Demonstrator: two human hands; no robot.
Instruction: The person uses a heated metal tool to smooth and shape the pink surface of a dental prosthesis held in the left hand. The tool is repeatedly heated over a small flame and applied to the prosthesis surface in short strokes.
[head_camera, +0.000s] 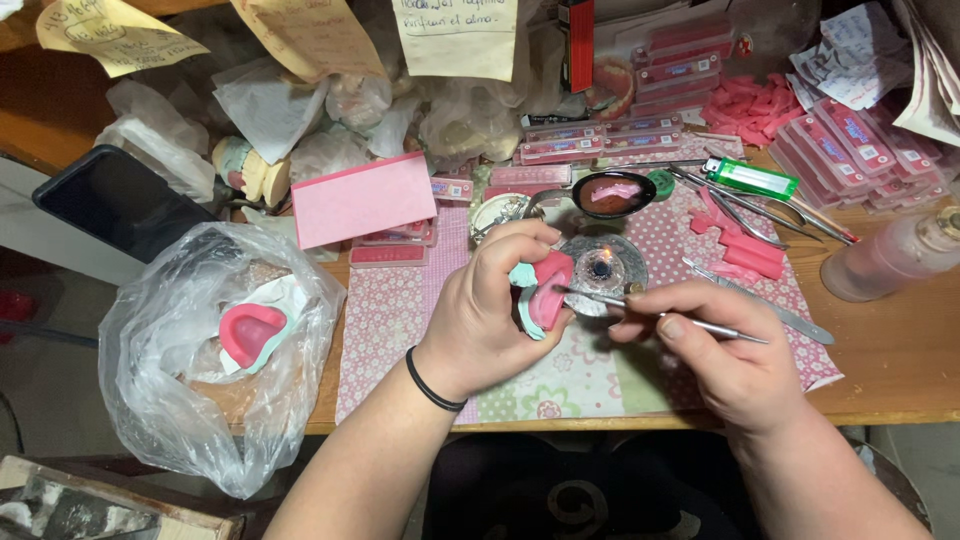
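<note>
Two hands work over a patterned mat (590, 375) on the wooden table (900, 350). The left hand (490, 310) has its grip pinched around one pink and pale green dental model (545, 290), held just above the mat in front of one small burner (602, 265) with a lit flame. The right hand (730, 350) has its grip pressed together on one thin metal tool (680, 320), whose tip touches the pink part of the model. One black band (432, 385) circles the left wrist. Behind the burner lies one dark spoon (612, 192) holding pink wax. To the left, one clear plastic bag (200, 350) holds one more pink model (250, 335). One pink card (365, 200) stands behind the left hand, and one dark phone (115, 200) lies farther left. On the right are one green lighter (750, 178), one plastic bottle (895, 255) lying on its side, and several pink wax strips (745, 245); their exact number cannot be told. Flat pink cases (850, 145) are stacked at the back, too many and too overlapped to count.
</note>
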